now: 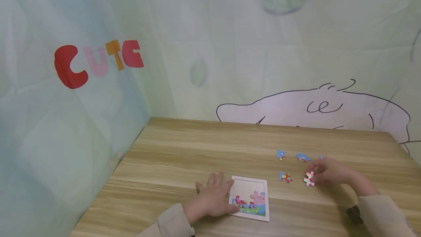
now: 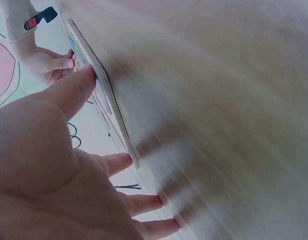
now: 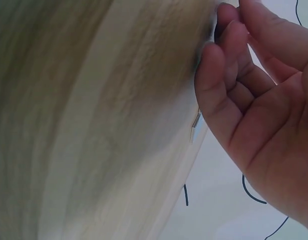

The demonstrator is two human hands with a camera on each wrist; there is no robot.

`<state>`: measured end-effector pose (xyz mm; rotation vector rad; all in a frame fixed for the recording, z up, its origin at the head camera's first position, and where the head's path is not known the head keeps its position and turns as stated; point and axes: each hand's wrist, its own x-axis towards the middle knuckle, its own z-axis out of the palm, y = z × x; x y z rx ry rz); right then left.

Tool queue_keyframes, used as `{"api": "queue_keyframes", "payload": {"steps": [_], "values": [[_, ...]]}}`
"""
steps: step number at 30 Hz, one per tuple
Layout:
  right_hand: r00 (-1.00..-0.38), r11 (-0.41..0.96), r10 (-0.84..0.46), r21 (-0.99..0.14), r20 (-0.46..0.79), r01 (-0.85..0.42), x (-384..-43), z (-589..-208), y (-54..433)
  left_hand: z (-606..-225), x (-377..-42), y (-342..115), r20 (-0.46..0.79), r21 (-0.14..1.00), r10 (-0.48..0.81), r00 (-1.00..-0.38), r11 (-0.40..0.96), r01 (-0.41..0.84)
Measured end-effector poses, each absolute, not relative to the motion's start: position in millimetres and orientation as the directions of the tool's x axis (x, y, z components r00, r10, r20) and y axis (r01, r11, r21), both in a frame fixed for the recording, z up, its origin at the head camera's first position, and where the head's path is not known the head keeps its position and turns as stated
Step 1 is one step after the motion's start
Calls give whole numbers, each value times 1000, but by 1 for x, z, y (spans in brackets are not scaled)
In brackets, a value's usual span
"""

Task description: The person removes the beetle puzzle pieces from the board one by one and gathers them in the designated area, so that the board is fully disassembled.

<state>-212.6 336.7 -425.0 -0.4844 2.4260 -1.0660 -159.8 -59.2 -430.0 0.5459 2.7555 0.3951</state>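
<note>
A square puzzle board (image 1: 249,178) with a pale raised rim lies on the table. Pieces with a pink cartoon head, red shapes and green ground fill its lower part, while bare wood shows above. My left hand (image 1: 213,197) spreads its fingers at the board's left side. In the left wrist view the thumb (image 2: 76,85) rests on the rim, and the other fingertips reach down along the board's edge and the tabletop. My right hand (image 1: 333,173) pinches a pink and white puzzle piece (image 1: 308,179) between thumb and fingers. The right wrist view hides that piece behind the fingers (image 3: 211,75).
Loose blue, red and yellow puzzle pieces lie near the right hand: one piece (image 1: 286,177) to its left, others (image 1: 302,157) behind, one partly covered by the hand. A wood-grain table (image 1: 171,149) meets a cloth backdrop (image 1: 184,46) with cartoon drawings.
</note>
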Motion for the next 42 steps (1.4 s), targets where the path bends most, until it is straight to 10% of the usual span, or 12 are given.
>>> {"api": "queue_keyframes", "payload": {"steps": [42], "values": [[-885, 735, -425, -643, -191, -215, -212, -412, 320, -426, -158, -59, -250, 312, 408, -878, 893, 326]]}}
